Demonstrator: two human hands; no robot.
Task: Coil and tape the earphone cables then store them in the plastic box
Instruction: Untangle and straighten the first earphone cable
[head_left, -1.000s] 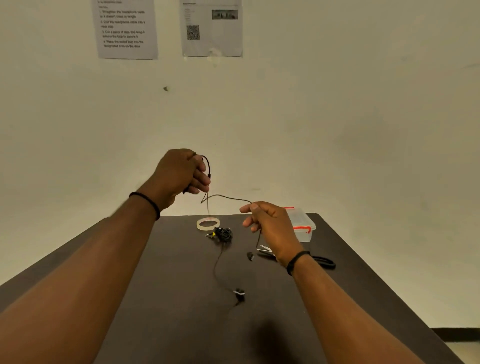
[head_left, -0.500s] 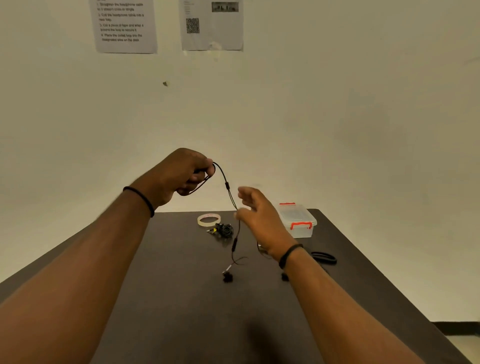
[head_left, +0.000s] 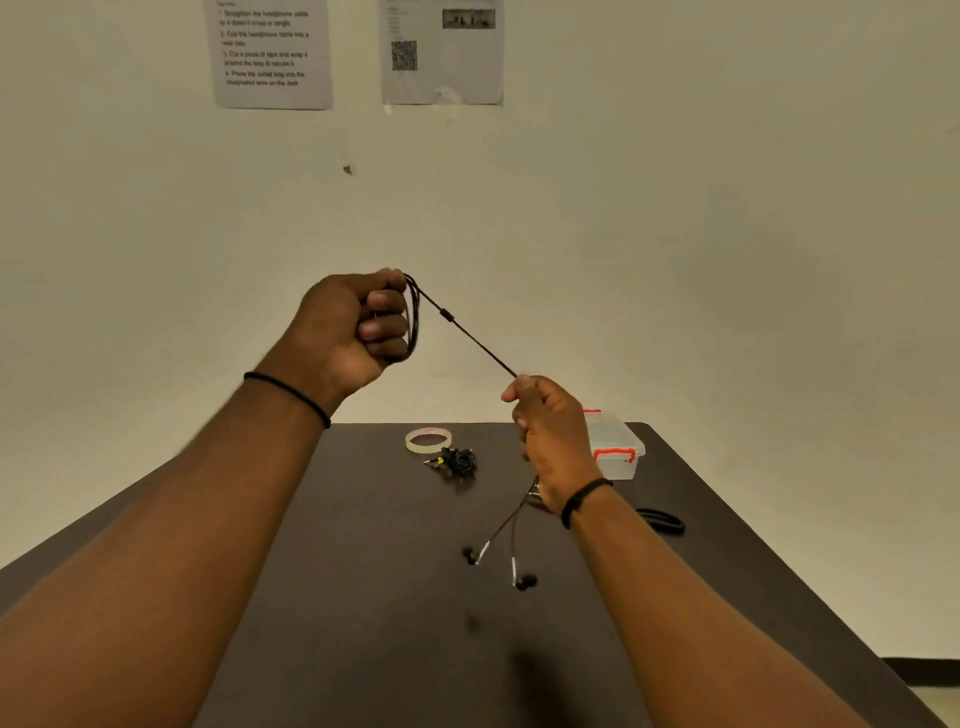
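Note:
My left hand is raised above the dark table and grips several loops of a black earphone cable wound round its fingers. The cable runs taut down and right to my right hand, which pinches it. Below that hand the cable splits and the two earbuds dangle just over the table. A second tangled black earphone bundle lies beside a roll of clear tape. The clear plastic box with orange latches stands behind my right hand, lid on.
Black-handled scissors lie to the right of my right wrist, partly hidden by it. Two printed sheets hang on the wall behind the table. The table's right edge runs diagonally near the box.
My right hand has closed on the cable and pulled it taut down to the right. The coil on my left hand has gained loops, and the earbuds have lifted off the table.

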